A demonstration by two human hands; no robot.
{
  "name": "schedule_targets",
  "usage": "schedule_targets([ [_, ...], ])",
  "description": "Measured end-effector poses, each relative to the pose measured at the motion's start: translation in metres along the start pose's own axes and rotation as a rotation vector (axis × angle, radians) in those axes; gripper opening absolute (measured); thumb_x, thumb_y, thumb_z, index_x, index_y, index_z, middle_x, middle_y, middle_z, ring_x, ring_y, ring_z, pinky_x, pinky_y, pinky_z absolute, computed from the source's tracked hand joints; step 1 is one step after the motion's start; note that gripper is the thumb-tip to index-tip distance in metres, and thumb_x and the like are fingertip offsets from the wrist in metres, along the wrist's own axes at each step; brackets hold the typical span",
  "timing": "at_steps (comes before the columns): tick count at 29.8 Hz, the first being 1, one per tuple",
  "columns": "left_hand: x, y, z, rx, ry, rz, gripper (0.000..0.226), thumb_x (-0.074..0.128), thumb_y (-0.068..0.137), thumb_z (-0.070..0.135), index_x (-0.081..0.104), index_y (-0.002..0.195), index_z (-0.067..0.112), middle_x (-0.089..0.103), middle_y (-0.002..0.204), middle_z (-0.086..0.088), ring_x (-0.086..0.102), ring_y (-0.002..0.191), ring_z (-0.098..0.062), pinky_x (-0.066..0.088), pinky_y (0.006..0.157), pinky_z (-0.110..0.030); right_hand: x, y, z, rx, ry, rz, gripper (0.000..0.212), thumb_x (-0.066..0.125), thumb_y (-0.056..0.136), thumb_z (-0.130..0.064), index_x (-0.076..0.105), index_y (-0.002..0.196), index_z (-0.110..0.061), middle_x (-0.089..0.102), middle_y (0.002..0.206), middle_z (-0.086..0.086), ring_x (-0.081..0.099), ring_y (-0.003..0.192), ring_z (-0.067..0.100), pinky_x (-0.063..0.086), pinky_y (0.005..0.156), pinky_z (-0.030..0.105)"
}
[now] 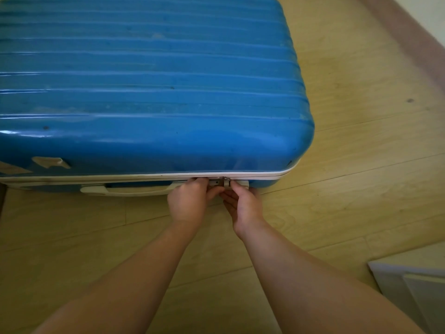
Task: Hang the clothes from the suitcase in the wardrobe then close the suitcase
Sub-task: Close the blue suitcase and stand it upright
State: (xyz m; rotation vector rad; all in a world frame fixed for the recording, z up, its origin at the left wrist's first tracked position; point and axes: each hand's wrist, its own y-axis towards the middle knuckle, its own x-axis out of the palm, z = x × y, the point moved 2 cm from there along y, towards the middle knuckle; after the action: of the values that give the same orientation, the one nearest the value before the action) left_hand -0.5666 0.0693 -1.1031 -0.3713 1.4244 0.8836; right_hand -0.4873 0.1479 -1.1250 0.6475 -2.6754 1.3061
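Wood-look plank floor (361,165), pale yellow. Nearest the camera, two bare forearms reach forward across it. At the lower right corner is a grey-white panelled edge (414,292) of some furniture; what piece I cannot tell. Further on, both hands meet at the near side wall of the suitcase. Left hand (190,201): knuckles up, fingers curled in against the zip line, thumb pointing toward the metal zip pulls (222,183), gripping there. Right hand (243,206): fingers cupped underneath, thumb raised, pinching the same pulls from the right side. The two hands nearly touch; the exact fingertip contact is hidden behind the knuckles. Just left of the left hand lies a cream carry handle (125,189), flat against the side wall. Above the pulls a white zip band (289,175) runs along the seam and round the right corner, with both shells drawn together. The suitcase (149,80) lies flat on the floor with its lid down; it is a blue hard shell with horizontal ribs, scuffed and glossy, filling the upper left of the view. A torn pale label scrap (51,162) is stuck on the near left face. Beyond the case, floor again, then a pinkish-brown skirting strip (409,39) crosses the upper right corner.
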Motion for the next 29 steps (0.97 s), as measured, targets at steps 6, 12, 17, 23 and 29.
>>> schedule_targets([
  [6, -0.002, 0.001, -0.004, 0.085, 0.033, -0.006, 0.042, 0.083, 0.054, 0.048, 0.062, 0.051, 0.011, 0.055, 0.041, -0.004, 0.051, 0.028, -0.019, 0.035, 0.034, -0.017, -0.001, -0.004, -0.004, 0.0, -0.006, -0.021, 0.035, 0.062, 0.088, -0.016, 0.05, 0.121, -0.01, 0.065, 0.11, 0.019, 0.065, 0.086, 0.024, 0.052, 0.084, 0.031],
  [12, -0.008, -0.007, 0.013, 0.014, -0.152, 0.033, 0.021, 0.084, 0.063, 0.024, 0.066, 0.061, 0.012, 0.062, 0.053, -0.002, 0.056, 0.037, -0.021, 0.035, 0.037, -0.017, 0.0, -0.008, -0.007, 0.029, 0.019, -0.042, 0.032, 0.059, 0.088, -0.01, 0.05, 0.119, -0.007, 0.065, 0.088, 0.013, 0.064, 0.075, 0.02, 0.053, 0.075, 0.028],
  [17, -0.01, -0.006, 0.025, -0.168, -0.39, 0.073, 0.014, 0.064, 0.072, 0.016, 0.066, 0.06, 0.008, 0.062, 0.055, -0.005, 0.057, 0.042, -0.022, 0.032, 0.043, -0.018, 0.002, -0.009, -0.009, 0.034, 0.01, -0.053, 0.027, 0.059, 0.088, -0.008, 0.052, 0.114, -0.007, 0.065, 0.085, 0.012, 0.065, 0.075, 0.021, 0.052, 0.084, 0.036],
  [23, -0.017, -0.009, 0.026, -0.154, -0.382, 0.108, 0.012, 0.064, 0.072, 0.015, 0.067, 0.063, 0.008, 0.062, 0.055, -0.004, 0.057, 0.043, -0.022, 0.032, 0.048, -0.015, 0.003, -0.01, -0.005, 0.026, 0.057, -0.057, 0.026, 0.056, 0.089, -0.004, 0.049, 0.115, -0.005, 0.063, 0.083, 0.012, 0.063, 0.073, 0.021, 0.053, 0.071, 0.029],
  [29, -0.014, -0.011, 0.025, -0.176, -0.43, 0.092, 0.014, 0.061, 0.078, 0.015, 0.065, 0.067, 0.006, 0.062, 0.057, -0.005, 0.057, 0.045, -0.022, 0.037, 0.045, -0.02, 0.003, -0.008, -0.005, 0.053, 0.041, -0.053, 0.029, 0.058, 0.089, -0.005, 0.05, 0.116, -0.003, 0.065, 0.083, 0.011, 0.064, 0.073, 0.021, 0.053, 0.075, 0.031],
])
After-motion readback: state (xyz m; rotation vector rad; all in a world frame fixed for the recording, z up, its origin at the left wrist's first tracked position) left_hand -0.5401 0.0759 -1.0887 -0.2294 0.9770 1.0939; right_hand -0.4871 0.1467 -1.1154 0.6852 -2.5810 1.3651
